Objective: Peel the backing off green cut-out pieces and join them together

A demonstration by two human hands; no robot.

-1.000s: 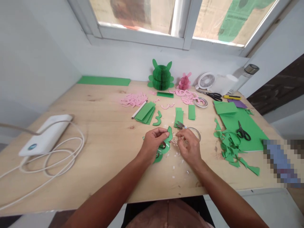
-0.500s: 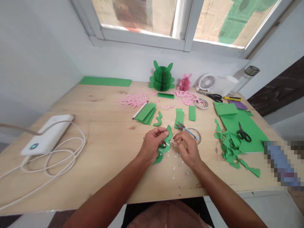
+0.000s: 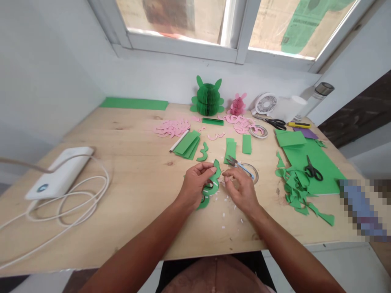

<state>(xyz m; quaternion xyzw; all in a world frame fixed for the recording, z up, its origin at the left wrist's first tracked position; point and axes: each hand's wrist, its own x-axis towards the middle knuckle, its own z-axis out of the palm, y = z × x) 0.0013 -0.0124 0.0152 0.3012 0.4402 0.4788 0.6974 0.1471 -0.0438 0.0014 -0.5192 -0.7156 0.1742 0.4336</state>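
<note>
My left hand point(image 3: 195, 183) is closed on a scalloped green paper cutout point(image 3: 216, 187), pinching it between thumb and fingers. Small white strips show on the cutout's surface, and part of it lies hidden under the hand. Just to the right, my right hand point(image 3: 243, 190) has its thumb and curled fingers drawn together; anything between the fingertips is too small to make out. Tiny white bits point(image 3: 223, 215) are scattered on the wood below. Beyond my right hand lie small blue-handled scissors point(image 3: 244, 167) across a tape roll point(image 3: 255, 174).
Another wavy green cutout point(image 3: 203, 152), folded green papers point(image 3: 187, 144) and pink cutouts point(image 3: 172, 127) lie farther back. Green scraps point(image 3: 295, 191) and black scissors point(image 3: 313, 171) sit at right. A white power bank point(image 3: 61, 173) with a looped cable is at left. Paper figures point(image 3: 208, 99) stand behind.
Both hands stay almost in place, with the left still on the green cutout. The right fingers have shifted only slightly beside it, and the view has tilted a little.
</note>
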